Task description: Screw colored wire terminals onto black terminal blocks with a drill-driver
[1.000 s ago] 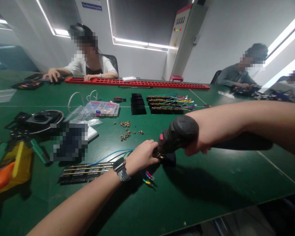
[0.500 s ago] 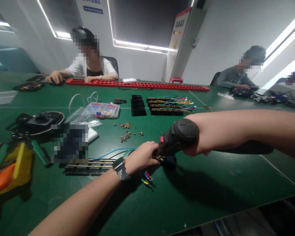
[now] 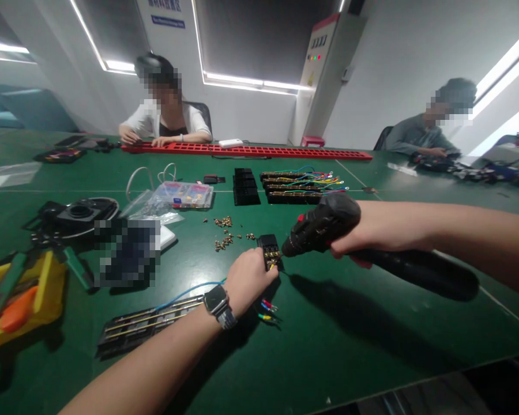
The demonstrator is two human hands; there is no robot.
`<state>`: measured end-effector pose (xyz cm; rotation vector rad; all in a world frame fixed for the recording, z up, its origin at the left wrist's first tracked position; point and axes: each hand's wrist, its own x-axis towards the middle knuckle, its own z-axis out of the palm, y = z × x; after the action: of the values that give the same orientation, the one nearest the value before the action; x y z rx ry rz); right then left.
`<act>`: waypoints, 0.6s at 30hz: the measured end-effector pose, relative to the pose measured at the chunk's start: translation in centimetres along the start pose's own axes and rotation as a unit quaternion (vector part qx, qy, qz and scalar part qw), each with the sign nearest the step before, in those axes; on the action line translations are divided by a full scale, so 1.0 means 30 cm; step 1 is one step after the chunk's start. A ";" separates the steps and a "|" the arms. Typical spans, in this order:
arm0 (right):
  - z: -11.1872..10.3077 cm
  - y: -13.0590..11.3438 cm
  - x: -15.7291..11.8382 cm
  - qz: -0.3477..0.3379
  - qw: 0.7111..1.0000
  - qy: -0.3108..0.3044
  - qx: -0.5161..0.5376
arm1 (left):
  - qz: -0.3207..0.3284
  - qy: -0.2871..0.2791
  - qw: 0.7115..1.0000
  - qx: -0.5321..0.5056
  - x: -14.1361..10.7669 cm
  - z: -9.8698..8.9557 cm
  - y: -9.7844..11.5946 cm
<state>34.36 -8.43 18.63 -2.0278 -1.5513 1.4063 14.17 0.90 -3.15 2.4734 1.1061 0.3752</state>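
Observation:
A black terminal block (image 3: pixel 268 245) with brass screws is gripped by my left hand (image 3: pixel 248 276), whose fingers wrap round its near end; a watch is on that wrist. My right hand (image 3: pixel 357 233) is closed round the handle of a black cordless drill (image 3: pixel 322 222). The drill's tip points left, just right of the brass screws; whether it touches them I cannot tell. Behind my left forearm lies a black strip with brass rods (image 3: pixel 151 323), a blue wire running from it under my hand. Coloured wire ends with lugs (image 3: pixel 268 311) stick out below my left hand.
Loose brass screws (image 3: pixel 224 230) lie beyond my left hand. Further back are wired black strips (image 3: pixel 292 187), black modules (image 3: pixel 245 187) and a clear parts box (image 3: pixel 185 196). A yellow bin (image 3: pixel 47 294) with tools stands left. Co-workers sit across the green table, one by a red grid strip (image 3: pixel 242 151).
The drill has drawn back up and right from the terminal block, whose brass screws now show. The brass-rod strip has swung, its left end now nearer me. The drill's handle now shows.

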 end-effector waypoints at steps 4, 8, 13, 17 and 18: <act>0.012 -0.015 -0.002 -0.011 1.000 0.003 -0.008 | 0.018 0.008 1.000 -0.004 0.002 0.003 0.005; 0.012 -0.013 0.012 -0.018 1.000 -0.006 -0.003 | 0.063 0.012 0.998 -0.016 0.000 -0.005 0.001; 0.010 -0.014 0.011 -0.021 1.000 -0.009 -0.016 | 0.088 0.006 0.995 -0.045 0.005 -0.004 -0.011; 0.015 -0.023 0.000 -0.022 1.000 -0.004 -0.010 | 0.103 -0.005 0.993 -0.058 0.008 -0.001 -0.019; 0.015 -0.024 -0.002 -0.025 1.000 -0.004 -0.010 | 0.103 -0.008 0.993 -0.060 0.008 -0.002 -0.019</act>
<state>33.55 -8.33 18.90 -1.9831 -1.6145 1.3886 13.93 1.44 -3.34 2.4847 0.7987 0.4679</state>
